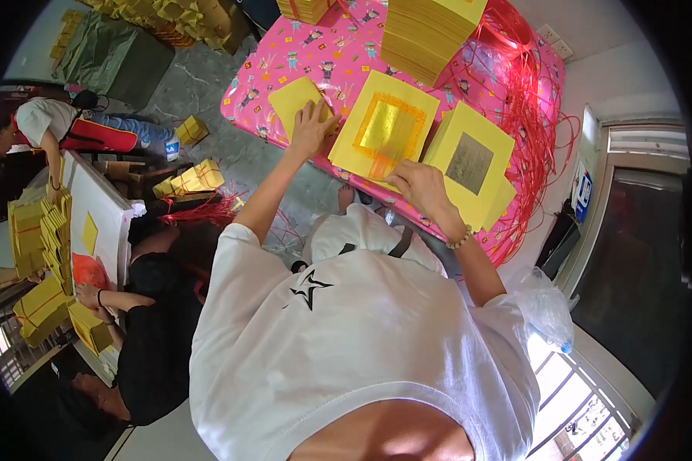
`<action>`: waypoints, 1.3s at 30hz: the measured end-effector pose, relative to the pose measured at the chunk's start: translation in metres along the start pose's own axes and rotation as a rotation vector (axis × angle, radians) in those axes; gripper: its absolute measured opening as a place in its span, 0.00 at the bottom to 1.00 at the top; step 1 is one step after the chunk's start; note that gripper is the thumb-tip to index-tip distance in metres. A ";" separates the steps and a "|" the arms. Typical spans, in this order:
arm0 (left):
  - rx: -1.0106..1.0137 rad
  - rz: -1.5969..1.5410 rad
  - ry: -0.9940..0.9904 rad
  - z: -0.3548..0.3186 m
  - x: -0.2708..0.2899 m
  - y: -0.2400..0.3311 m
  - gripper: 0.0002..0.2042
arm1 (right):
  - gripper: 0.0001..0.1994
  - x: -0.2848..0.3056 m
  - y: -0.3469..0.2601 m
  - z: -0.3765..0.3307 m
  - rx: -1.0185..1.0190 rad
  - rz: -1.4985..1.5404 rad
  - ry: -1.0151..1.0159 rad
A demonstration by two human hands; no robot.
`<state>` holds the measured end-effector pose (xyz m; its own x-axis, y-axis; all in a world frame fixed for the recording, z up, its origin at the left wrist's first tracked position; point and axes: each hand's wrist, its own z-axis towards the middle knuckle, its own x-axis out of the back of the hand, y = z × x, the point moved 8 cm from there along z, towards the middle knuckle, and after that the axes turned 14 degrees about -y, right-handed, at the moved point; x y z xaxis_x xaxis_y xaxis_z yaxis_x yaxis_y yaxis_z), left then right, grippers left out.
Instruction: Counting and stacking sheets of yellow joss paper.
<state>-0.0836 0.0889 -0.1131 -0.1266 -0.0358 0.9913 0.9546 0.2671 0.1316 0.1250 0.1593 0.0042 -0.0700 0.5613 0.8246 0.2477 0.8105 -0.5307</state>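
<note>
My left hand [311, 131] lies with its fingers spread over a small stack of plain yellow paper [290, 98] at the left of the pink table. In front of me is a larger stack of yellow sheets [348, 144]; its top sheet bears a shiny gold square [386, 125] inside an orange border. My right hand [421, 187] is closed, fingertips together, at that stack's near edge. A blurred orange streak runs beside those fingertips, and I cannot make out what they hold. Just right of it sits another yellow stack [455, 138] topped by a grey-silver square [470, 163].
The pink patterned cloth [281, 58] covers my table. A tall yellow paper stack [427, 38] stands at its far side, with loose red plastic strands [523, 115] along the right. At the left, people handle tied yellow bundles [27, 238] at a white table [108, 201].
</note>
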 end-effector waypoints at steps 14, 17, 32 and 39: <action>-0.038 -0.296 -0.016 -0.006 0.009 -0.008 0.24 | 0.12 0.009 0.004 0.004 -0.027 0.095 0.038; -0.027 -0.381 0.100 -0.010 0.045 -0.002 0.19 | 0.12 0.007 0.009 0.003 -0.052 0.119 0.031; -0.307 -0.685 -0.200 -0.032 0.105 0.084 0.13 | 0.12 0.008 0.019 0.004 -0.112 0.195 0.005; -0.310 -0.709 -0.218 -0.033 0.097 0.083 0.11 | 0.13 0.007 0.021 0.004 -0.148 0.193 0.007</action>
<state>-0.0074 0.0761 -0.0057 -0.7502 0.1008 0.6535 0.6543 -0.0293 0.7557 0.1256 0.1805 -0.0020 -0.0011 0.7018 0.7124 0.3948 0.6548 -0.6445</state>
